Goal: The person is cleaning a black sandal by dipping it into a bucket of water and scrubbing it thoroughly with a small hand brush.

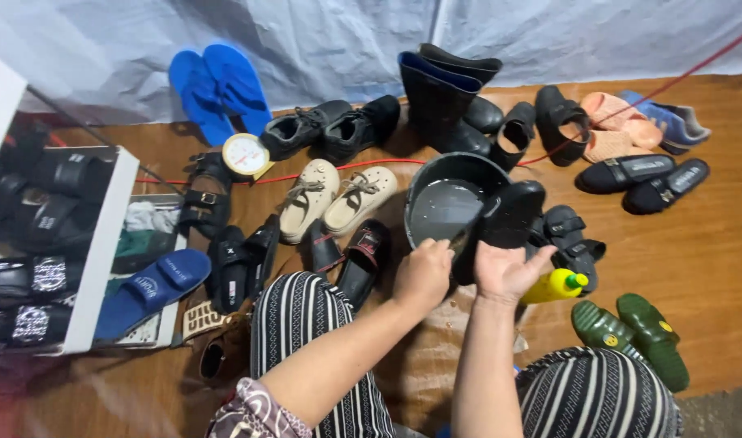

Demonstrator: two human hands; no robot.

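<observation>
You're holding a black sandal [505,221] over the near right rim of a dark round basin [436,174] with water in it. The sandal is matte black and chunky, and tilts with its far end up over the basin and its near end down toward your hands.

Your right hand [505,272] sits under the sandal's near end, palm up, fingers [541,258] curled round its right edge: gripping it. Your left hand [423,276] is fisted just left of the sandal at the basin's near rim, fingers closed; something thin pokes out toward the sandal, too small to tell what. The sandal lies between both hands, touching the right one; contact with the left I can't tell.

Around you on the brown floor [711,243]:
- yellow bottle with green cap [556,285] just right of your right hand
- green clogs [630,332] near right
- black strappy sandals [569,235] right of the basin
- cream shoes [334,199] left of the basin
- black rubber boots [444,93] far side
- blue flip-flops [217,89] far left, against the tarp
</observation>
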